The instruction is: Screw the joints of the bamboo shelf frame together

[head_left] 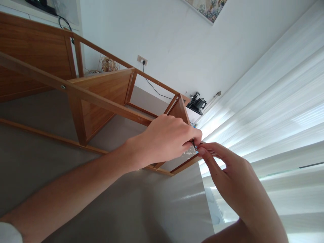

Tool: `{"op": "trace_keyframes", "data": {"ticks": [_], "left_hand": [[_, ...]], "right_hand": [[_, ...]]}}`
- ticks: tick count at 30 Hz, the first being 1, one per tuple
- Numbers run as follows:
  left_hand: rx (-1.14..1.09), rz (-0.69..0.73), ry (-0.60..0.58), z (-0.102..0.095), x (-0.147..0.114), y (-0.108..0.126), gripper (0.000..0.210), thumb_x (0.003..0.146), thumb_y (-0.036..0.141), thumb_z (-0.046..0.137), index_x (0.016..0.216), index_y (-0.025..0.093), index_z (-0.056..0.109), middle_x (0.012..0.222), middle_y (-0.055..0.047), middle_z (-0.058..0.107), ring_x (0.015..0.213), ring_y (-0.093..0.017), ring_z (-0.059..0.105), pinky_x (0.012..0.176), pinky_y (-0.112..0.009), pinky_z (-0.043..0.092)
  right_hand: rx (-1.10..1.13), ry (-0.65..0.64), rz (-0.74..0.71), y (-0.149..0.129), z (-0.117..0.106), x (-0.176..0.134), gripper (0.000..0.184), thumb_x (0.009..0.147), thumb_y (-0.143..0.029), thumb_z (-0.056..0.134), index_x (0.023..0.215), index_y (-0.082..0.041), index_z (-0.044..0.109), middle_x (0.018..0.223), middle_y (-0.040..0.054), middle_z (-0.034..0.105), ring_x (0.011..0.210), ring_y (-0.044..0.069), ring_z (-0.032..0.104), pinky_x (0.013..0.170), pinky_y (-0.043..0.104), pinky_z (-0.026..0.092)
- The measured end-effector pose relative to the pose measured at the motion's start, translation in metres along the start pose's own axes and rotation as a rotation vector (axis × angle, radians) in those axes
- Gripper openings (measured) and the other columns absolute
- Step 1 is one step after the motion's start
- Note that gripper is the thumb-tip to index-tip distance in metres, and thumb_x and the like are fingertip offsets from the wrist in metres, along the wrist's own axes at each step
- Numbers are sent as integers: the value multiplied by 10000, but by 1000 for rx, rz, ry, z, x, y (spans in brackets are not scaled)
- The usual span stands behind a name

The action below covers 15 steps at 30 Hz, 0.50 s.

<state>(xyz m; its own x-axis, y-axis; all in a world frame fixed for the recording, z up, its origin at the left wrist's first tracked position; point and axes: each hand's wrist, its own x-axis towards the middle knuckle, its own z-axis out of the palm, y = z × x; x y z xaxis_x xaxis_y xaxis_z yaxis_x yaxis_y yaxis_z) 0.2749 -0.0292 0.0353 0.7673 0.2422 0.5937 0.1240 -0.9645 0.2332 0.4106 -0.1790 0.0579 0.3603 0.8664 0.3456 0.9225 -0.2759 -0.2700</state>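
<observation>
A wooden shelf unit (106, 101) lies on its side, with slim rails and flat shelf boards. My left hand (168, 140) reaches over its near rail at the right end, fingers curled in a pinch. Facing it, my right hand (227, 165) pinches with thumb and forefinger, the fingertips of both hands almost meeting. Between them shows a thin dark piece (194, 145), too small and covered to name. Both hands are right by the end of the rail, which the left hand partly hides.
A grey floor (121, 206) lies beneath the unit. White curtains (273, 111) hang at the right. By the back wall a black kettle (199, 103) stands on a low white surface. A cable (157, 91) runs from a wall socket (142, 60). Dry, straw-like strands (109, 64) lie behind the frame.
</observation>
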Motion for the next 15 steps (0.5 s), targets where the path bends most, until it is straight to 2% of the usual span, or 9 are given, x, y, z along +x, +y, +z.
{"op": "trace_keyframes", "data": {"ticks": [2, 6, 11, 15], "left_hand": [[-15, 0, 3, 0, 0, 0, 218, 934, 170, 521, 926, 294, 700, 829, 63, 768, 790, -155, 717, 564, -292, 314], [-35, -12, -1, 0, 0, 0, 231, 920, 163, 512, 898, 294, 701, 817, 74, 768, 777, -148, 714, 577, -292, 331], [-32, -11, 1, 0, 1, 0, 237, 907, 158, 516, 891, 304, 702, 811, 84, 767, 769, -151, 712, 577, -296, 329], [-27, -9, 2, 0, 0, -1, 239, 912, 162, 515, 902, 309, 704, 827, 83, 771, 776, -153, 713, 581, -296, 333]], "right_hand": [[-7, -48, 39, 0, 0, 0, 267, 983, -475, 504, 1014, -318, 718, 813, -38, 730, 484, 118, 472, 515, 267, 429], [56, -143, 11, -2, 1, 0, 293, 1003, -460, 462, 994, -308, 713, 885, -16, 748, 644, 150, 632, 571, 257, 476], [85, -149, 9, -4, 2, 0, 238, 981, -438, 524, 1016, -314, 725, 946, -16, 755, 693, 150, 652, 535, 236, 472], [87, -129, -8, -3, 0, -1, 250, 981, -404, 516, 944, -305, 742, 955, -12, 767, 668, 156, 653, 510, 249, 472]]}}
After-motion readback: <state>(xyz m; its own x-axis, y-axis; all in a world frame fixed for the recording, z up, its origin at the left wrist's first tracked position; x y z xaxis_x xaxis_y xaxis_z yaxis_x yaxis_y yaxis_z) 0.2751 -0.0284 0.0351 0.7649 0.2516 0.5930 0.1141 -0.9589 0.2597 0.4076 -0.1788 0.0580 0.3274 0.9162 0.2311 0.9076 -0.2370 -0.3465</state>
